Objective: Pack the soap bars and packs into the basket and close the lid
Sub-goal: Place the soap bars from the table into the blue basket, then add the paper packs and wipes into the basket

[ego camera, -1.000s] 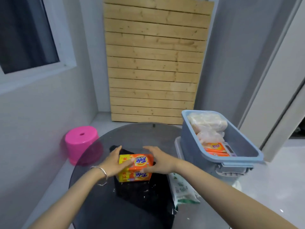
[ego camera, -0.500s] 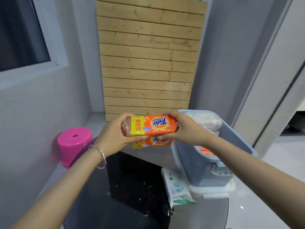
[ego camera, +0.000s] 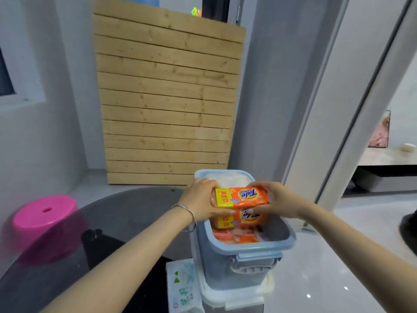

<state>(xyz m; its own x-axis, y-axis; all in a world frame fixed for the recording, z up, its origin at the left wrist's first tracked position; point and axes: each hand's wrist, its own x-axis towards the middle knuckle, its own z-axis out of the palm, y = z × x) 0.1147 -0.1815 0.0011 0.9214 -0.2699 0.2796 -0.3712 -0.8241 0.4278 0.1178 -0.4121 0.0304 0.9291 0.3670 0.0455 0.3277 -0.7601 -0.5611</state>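
A stack of two orange and yellow Tide soap packs [ego camera: 242,205] hangs over the open blue basket [ego camera: 277,241]. My left hand [ego camera: 199,203] grips the stack's left end and my right hand [ego camera: 276,201] grips its right end. Inside the basket lie orange packs [ego camera: 234,237] at the near end and pale wrapped bars [ego camera: 228,177] at the far end. The basket stands on its white lid [ego camera: 234,295] at the table's right edge.
A green and white wipes pack [ego camera: 184,288] lies next to the lid. A black cloth [ego camera: 101,247] covers part of the round dark glass table [ego camera: 135,206]. A pink stool [ego camera: 42,214] stands left. A wooden slat panel [ego camera: 167,102] leans behind.
Both hands lifted the Tide stack off the black cloth and carried it right, over the basket's opening. The view swung right with them.
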